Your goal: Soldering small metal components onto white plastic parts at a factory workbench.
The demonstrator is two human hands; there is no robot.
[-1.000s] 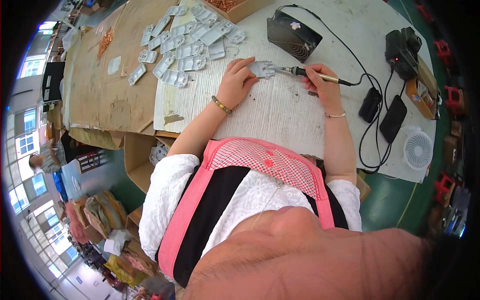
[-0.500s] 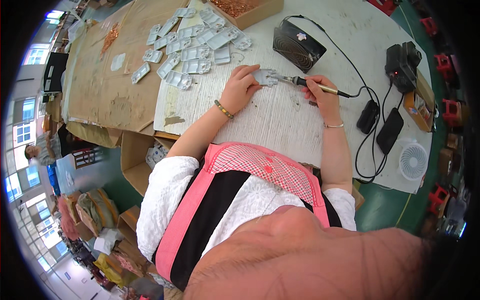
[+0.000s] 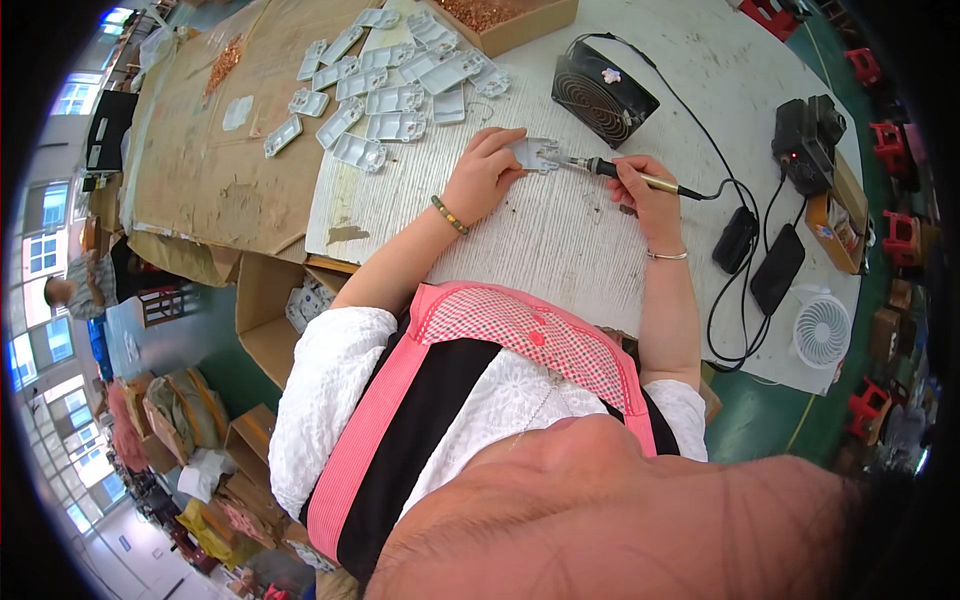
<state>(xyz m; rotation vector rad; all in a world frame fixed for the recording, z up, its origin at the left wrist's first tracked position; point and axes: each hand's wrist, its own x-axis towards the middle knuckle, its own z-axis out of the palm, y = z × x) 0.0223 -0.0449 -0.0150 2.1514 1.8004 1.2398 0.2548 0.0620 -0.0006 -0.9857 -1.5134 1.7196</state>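
Note:
My left hand (image 3: 484, 178) is closed on the left edge of a small white plastic casing (image 3: 530, 153), keeping it on the white tabletop. In my right hand (image 3: 648, 197) is a soldering iron (image 3: 655, 183), gripped like a pen. Its tip points left and meets the right end of the casing; whether it touches a part there is too small to tell. A black cord runs from the iron's back end. Beyond my left hand lie several similar white casings (image 3: 395, 98), loosely spread.
A black box-shaped fan (image 3: 603, 95) stands just beyond the iron. To the right are a black soldering station (image 3: 803, 145), looping cords, a black phone-like slab (image 3: 777, 270) and a small white fan (image 3: 822, 330). A carton of copper-coloured bits (image 3: 520, 30) sits at the back.
Both hands keep their holds, and the iron's tip stays at the casing. The whole view has shifted slightly.

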